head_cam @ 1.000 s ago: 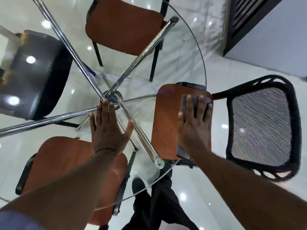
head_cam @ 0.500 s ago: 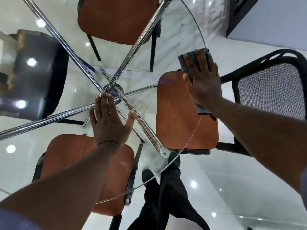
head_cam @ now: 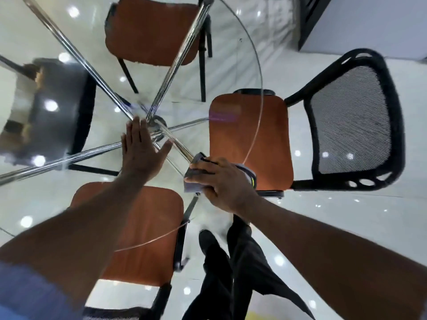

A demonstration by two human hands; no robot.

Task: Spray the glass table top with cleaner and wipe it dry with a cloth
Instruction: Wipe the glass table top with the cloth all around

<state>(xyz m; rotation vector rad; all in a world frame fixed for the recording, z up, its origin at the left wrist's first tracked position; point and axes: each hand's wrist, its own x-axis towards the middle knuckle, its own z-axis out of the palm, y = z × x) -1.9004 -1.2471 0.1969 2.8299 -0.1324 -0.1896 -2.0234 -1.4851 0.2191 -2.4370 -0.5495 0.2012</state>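
The round glass table top [head_cam: 260, 72] fills the left and middle of the head view, with chrome legs [head_cam: 76, 158] crossing beneath it. My left hand [head_cam: 141, 151] lies flat on the glass near the centre, fingers straight. Near the table's close right edge, my right hand [head_cam: 224, 183] presses a grey cloth [head_cam: 193, 181] onto the glass, fingers pointing left. No spray bottle is in view.
Orange-seated chairs stand under the table at the far side [head_cam: 150, 31], the right [head_cam: 249, 139] and the near left [head_cam: 138, 227]. The right chair has a black mesh back [head_cam: 351, 121]. A black chair [head_cam: 57, 105] is at the left. My legs [head_cam: 231, 273] stand on white glossy floor.
My right hand swept the cloth away along the right rim, then back toward me and leftward to the near edge. My left hand has stayed flat near the centre.
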